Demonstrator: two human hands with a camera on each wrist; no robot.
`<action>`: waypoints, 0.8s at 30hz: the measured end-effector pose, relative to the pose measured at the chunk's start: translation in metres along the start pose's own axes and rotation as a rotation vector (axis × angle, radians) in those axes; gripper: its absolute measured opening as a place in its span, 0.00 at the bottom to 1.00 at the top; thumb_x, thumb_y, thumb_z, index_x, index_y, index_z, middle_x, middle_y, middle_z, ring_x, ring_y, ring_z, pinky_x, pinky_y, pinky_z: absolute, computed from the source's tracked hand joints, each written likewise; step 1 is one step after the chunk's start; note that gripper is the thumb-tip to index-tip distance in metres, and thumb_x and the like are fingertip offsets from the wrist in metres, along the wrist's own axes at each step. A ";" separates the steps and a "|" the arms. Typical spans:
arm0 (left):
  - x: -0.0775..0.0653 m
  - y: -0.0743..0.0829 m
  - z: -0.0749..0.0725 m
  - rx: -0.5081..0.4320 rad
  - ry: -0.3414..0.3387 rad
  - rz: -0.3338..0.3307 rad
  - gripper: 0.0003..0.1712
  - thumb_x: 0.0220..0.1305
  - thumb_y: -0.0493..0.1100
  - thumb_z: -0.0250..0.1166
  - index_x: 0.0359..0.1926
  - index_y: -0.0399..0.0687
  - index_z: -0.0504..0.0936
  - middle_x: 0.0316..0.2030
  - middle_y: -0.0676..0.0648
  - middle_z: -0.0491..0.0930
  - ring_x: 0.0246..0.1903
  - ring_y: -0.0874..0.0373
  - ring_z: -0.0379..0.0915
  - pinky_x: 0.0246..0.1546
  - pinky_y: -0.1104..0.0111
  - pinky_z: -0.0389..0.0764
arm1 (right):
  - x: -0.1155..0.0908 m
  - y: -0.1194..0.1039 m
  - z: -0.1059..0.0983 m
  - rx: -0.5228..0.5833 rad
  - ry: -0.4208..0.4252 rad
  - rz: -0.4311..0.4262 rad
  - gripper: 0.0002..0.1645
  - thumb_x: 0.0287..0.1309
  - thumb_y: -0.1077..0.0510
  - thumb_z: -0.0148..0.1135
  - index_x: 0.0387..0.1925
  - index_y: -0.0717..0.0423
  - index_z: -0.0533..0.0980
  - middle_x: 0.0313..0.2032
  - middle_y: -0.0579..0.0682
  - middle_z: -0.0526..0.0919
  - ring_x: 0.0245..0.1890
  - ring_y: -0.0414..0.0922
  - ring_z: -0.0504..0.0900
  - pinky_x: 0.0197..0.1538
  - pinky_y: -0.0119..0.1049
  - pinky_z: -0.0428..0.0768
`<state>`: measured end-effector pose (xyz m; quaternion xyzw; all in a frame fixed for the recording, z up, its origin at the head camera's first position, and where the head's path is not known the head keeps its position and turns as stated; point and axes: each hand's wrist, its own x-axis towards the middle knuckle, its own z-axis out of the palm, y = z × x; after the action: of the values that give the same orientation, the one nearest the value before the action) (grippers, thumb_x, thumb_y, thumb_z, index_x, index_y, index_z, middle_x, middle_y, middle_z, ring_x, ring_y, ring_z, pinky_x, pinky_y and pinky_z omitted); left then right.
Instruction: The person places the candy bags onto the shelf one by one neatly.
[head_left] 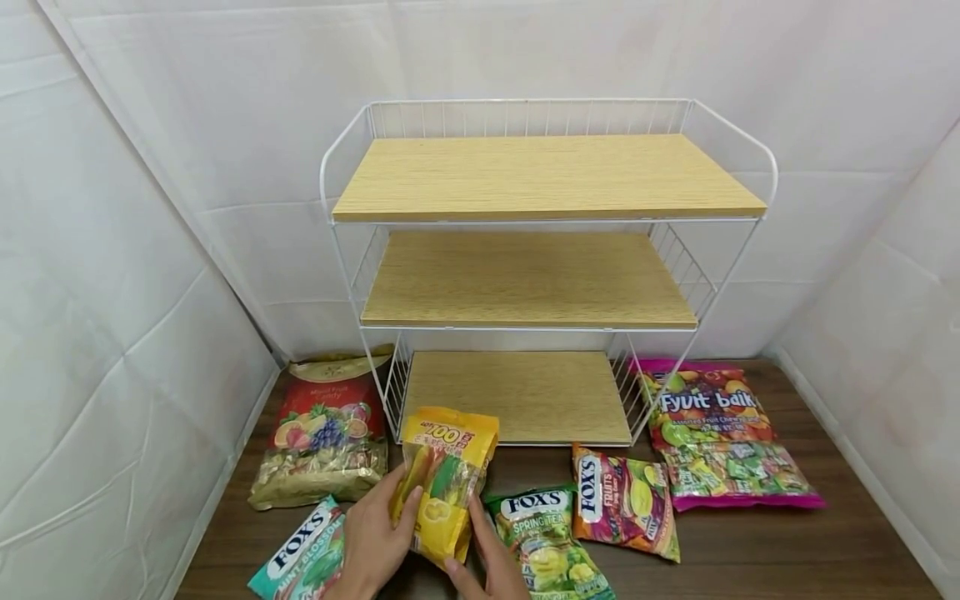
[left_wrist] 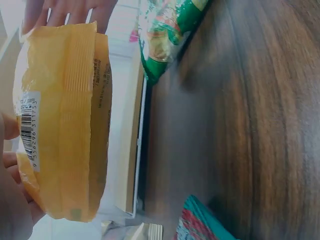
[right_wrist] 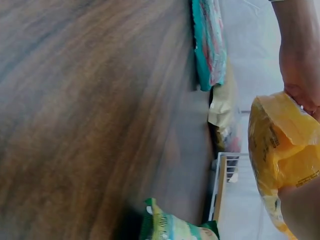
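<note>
A yellow candy bag (head_left: 442, 510) is held up in front of the rack between both hands. My left hand (head_left: 372, 532) grips its left side, thumb over the front. On the right, my right hand (head_left: 493, 560) holds the lower edge and side, thumb near the bottom corner. The left wrist view shows the barcode side of the yellow bag (left_wrist: 70, 145) raised above the dark table. A teal Fox's bag (head_left: 296, 557) lies beside the left hand, partly covered by it. Close to the right hand lies a green Fox's Spring Tea bag (head_left: 546, 546).
A three-tier white wire rack with wooden shelves (head_left: 540, 175) stands behind the hands. A red and gold mixed fruit candy bag (head_left: 326, 425) lies left of it. An orange and purple Fox's Fruits bag (head_left: 622, 504) and a pink-edged Fyuit Baik bag (head_left: 723, 433) lie to the right.
</note>
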<state>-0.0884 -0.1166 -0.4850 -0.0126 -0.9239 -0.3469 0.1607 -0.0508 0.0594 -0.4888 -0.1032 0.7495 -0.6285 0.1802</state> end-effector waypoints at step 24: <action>-0.003 0.036 -0.029 -0.396 0.259 0.236 0.19 0.60 0.28 0.53 0.54 0.38 0.73 0.38 0.42 0.80 0.16 0.70 0.66 0.17 0.81 0.68 | -0.007 -0.042 -0.014 -0.221 0.073 -0.198 0.43 0.61 0.43 0.47 0.68 0.41 0.36 0.68 0.51 0.42 0.64 0.52 0.51 0.58 0.55 0.57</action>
<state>-0.0718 -0.1079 -0.4422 -0.1069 -0.8018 -0.4988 0.3111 -0.0534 0.0671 -0.4448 -0.1729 0.8064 -0.5602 0.0778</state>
